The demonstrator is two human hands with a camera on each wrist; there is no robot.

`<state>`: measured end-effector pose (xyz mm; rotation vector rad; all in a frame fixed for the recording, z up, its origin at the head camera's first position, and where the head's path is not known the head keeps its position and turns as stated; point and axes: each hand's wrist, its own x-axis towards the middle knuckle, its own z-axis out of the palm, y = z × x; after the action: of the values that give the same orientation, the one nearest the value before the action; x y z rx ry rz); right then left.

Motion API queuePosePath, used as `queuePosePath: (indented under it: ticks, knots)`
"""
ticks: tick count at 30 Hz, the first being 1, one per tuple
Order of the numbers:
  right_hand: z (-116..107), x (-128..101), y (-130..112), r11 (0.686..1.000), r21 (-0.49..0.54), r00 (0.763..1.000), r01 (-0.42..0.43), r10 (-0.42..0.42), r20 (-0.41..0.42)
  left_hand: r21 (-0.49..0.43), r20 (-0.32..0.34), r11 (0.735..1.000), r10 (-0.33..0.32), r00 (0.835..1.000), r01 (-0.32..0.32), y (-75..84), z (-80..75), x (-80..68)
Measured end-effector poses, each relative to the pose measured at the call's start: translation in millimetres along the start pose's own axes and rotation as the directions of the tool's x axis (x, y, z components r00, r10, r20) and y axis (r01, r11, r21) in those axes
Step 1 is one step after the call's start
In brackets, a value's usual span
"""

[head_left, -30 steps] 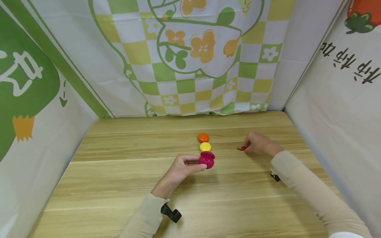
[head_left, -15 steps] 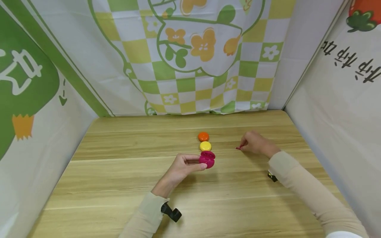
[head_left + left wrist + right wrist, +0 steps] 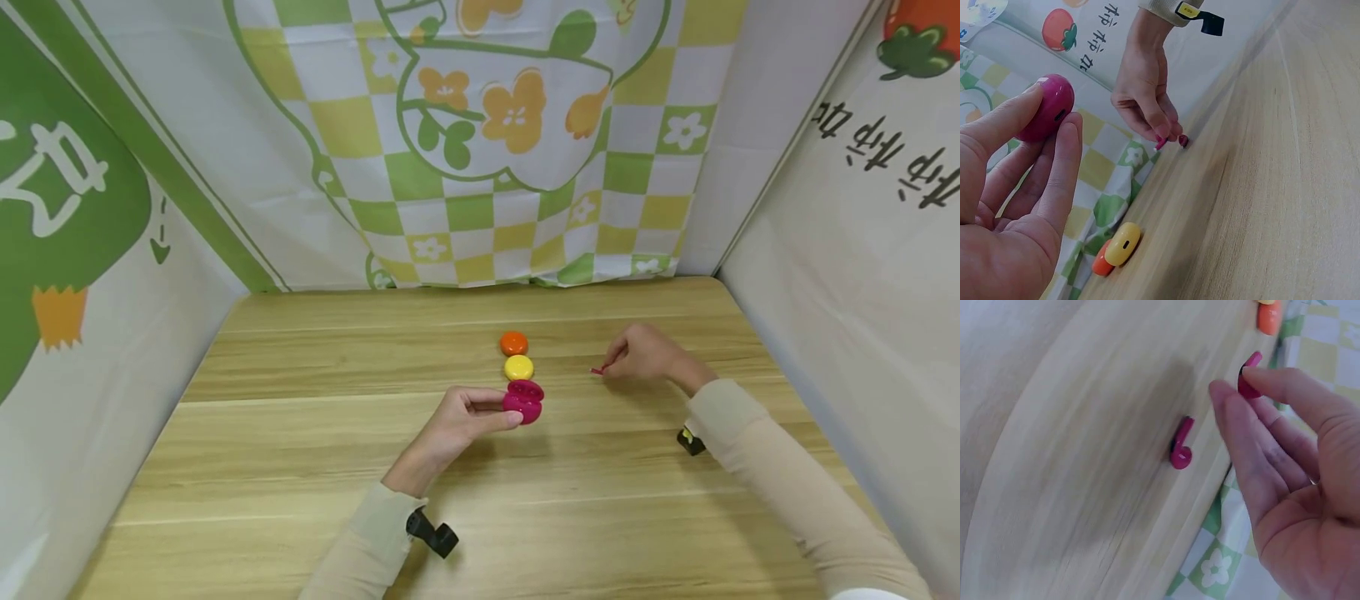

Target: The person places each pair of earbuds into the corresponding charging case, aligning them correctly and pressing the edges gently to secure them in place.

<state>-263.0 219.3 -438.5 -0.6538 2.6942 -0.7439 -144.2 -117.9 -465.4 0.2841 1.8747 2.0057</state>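
Holding the open pink case (image 3: 522, 401) in your left hand (image 3: 459, 423) above the middle of the table (image 3: 300, 450), you pinch one pink earbud (image 3: 1248, 378) in the fingers of your right hand (image 3: 643, 357); its stem points toward the far edge. Its twin (image 3: 1180, 445) lies on the table, likewise aligned. Next, it seems, comes seating the bud in the case.

We wear long, close-fitting beige sleeves (image 3: 780, 475) on both arms, each ending in a ribbed cuff at the wrist. A small black camera mount (image 3: 432, 533) is strapped under the left wrist, and a black one with a yellow mark (image 3: 690, 440) sits under the right wrist. Both hands are bare.
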Motion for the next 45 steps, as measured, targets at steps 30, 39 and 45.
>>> queuePosePath:
  ticks: [30,39,45]
  knots:
    - [12.2,-20.8,7.5,0.991,0.128,0.989,-0.040,0.021,0.149,-0.012,0.021,1.000,-0.007,1.000,0.007,-1.7,2.9,1.2]
    - [12.8,-25.3,10.8,0.972,0.224,0.990,-0.064,0.033,0.140,-0.013,0.037,1.000,-0.009,0.999,0.010,-1.1,3.2,0.7]
    - [12.4,-29.6,10.7,0.954,0.290,0.991,-0.076,0.041,0.126,-0.016,0.036,1.000,-0.024,0.999,0.025,-1.4,2.9,0.6]
